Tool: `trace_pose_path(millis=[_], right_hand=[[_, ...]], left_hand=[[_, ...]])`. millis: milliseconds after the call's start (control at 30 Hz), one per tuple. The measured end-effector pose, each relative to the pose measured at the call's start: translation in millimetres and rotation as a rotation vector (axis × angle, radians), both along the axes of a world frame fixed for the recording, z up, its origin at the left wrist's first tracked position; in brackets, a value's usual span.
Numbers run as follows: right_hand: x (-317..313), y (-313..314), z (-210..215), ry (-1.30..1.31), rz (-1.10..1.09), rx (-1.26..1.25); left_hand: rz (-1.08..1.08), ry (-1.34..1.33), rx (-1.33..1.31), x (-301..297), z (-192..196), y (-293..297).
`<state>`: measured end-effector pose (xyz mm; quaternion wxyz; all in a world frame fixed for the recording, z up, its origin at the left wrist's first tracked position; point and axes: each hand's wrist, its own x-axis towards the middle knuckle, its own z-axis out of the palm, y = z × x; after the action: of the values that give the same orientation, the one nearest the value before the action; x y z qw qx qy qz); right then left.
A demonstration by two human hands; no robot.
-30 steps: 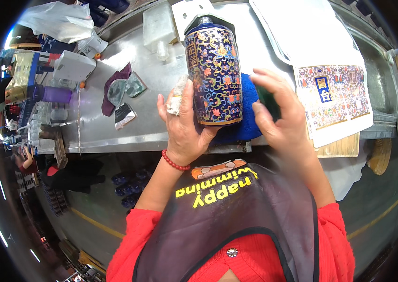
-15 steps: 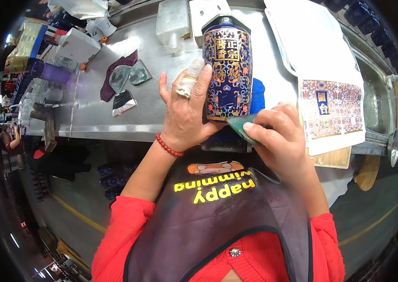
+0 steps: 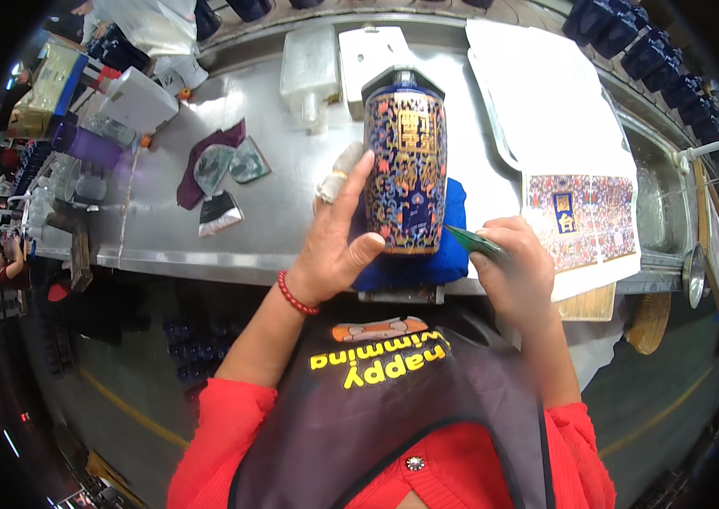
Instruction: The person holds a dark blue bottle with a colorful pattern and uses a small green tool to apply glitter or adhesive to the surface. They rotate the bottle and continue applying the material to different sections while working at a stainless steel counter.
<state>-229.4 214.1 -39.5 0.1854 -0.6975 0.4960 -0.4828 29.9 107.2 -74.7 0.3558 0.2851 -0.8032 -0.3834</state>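
A dark blue bottle (image 3: pixel 406 191) with a dense floral pattern and gold lettering lies with its neck pointing away from me, over a blue cloth (image 3: pixel 455 208). My left hand (image 3: pixel 330 233) rests against its left side, fingers stretched out and thumb apart near the bottom corner. A whitish wrap (image 3: pixel 341 174) covers one of its fingers. In my right hand (image 3: pixel 519 263), a thin green scraper (image 3: pixel 480 243) is pinched, its tip close to the bottle's lower right edge; whether it touches I cannot tell.
Left on the metal table (image 3: pixel 164 204) lie a purple cloth (image 3: pixel 196 174) and clear greenish pieces (image 3: pixel 247 161). Behind stands a clear bottle (image 3: pixel 308 72). A patterned printed sheet (image 3: pixel 589 222) lies right, near the sink (image 3: pixel 652 182). Dark blue bottles (image 3: pixel 657 55) line the far right.
The bottle has turned about its length, so its lettering faces more to the right. My left thumb has come out from below it. The scraper has shifted to the bottle's right edge, turned nearly edge-on.
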Motion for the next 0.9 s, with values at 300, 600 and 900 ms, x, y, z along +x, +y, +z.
trace_pose_path(millis=[300, 600, 900], right_hand=[[11.4, 3.8, -5.3, 0.423, 0.071, -0.061], [15.5, 13.0, -27.6, 0.445, 0.030, 0.005], [15.4, 9.8, -25.5, 0.440, 0.043, -0.047]], left_hand=[[0.009, 0.037, 0.048, -3.5, 1.2, -0.3], [-0.024, 0.123, 0.126, -7.3, -3.7, -3.2], [-0.035, 0.144, 0.125, -8.4, -0.7, -4.1]])
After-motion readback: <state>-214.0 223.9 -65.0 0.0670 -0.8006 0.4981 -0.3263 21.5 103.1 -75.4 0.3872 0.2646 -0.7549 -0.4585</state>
